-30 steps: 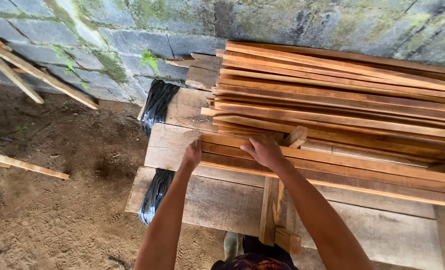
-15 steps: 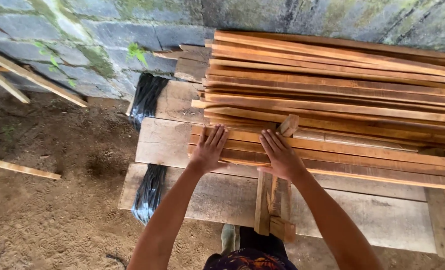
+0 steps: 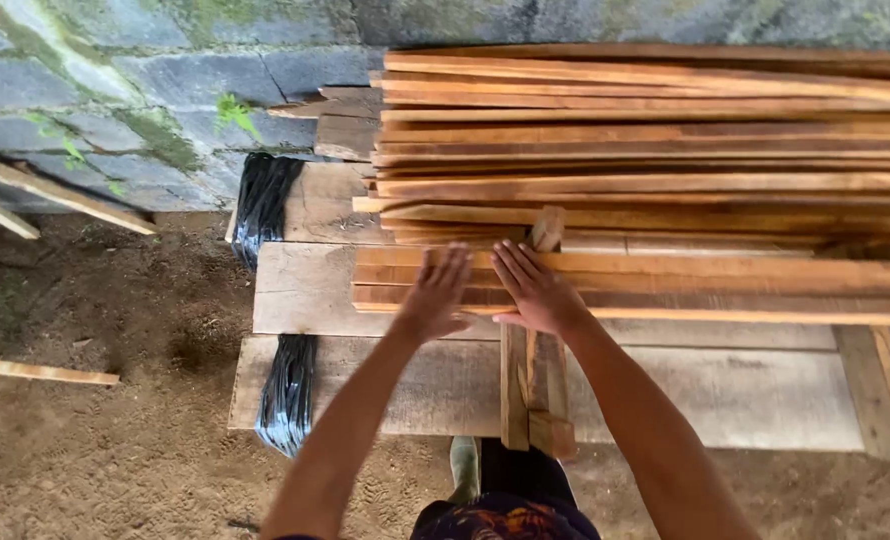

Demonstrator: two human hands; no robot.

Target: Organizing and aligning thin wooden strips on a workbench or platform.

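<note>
My left hand (image 3: 433,295) and my right hand (image 3: 533,288) lie flat, side by side, fingers spread, on the near wooden slats (image 3: 725,285) of a long pile. The slats are thin, orange-brown strips lying left to right on wide pale planks (image 3: 305,290). Behind them a taller stack of slats (image 3: 665,130) reaches back to the wall. Between my forearms short upright wood pieces (image 3: 525,385) stand against the plank edge. Neither hand grips anything.
A mossy block wall (image 3: 145,70) runs across the back. Black plastic sheeting (image 3: 287,390) hangs between the planks at the left. Loose sticks (image 3: 55,195) lie on the dirt floor (image 3: 85,400) at the left.
Both hands have slid right along the near slats and flattened onto them. The view has shifted so the pile sits further right and larger.
</note>
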